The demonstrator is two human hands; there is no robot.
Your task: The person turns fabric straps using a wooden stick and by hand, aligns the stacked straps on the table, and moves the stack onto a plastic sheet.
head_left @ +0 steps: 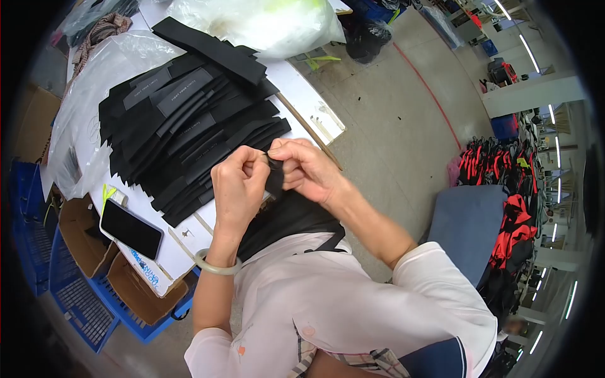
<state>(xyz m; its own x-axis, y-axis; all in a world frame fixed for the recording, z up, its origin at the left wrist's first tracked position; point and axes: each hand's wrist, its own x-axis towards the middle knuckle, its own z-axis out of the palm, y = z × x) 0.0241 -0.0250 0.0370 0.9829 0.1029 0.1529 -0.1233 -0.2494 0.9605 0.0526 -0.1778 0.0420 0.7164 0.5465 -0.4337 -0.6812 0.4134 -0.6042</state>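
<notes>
matt cloth strips (183, 120), glossy phone (131, 228), crinkled plastic bag (265, 25)

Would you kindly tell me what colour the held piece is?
The held piece is black, best seen in the head view.

The white surface (304, 89) carries an overlapping pile of black fabric pieces (189, 126), with a phone (131, 228) near one edge, a clear plastic bag (82, 120) beside the pile and a stuffed translucent bag (252, 26) beyond

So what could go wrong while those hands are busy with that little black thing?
It might slip, because the fingers pinch just a small part of the dark piece. The phone lies near the table's edge, so a bump could knock it off. The overlapping black pieces might slide if nudged.
</notes>
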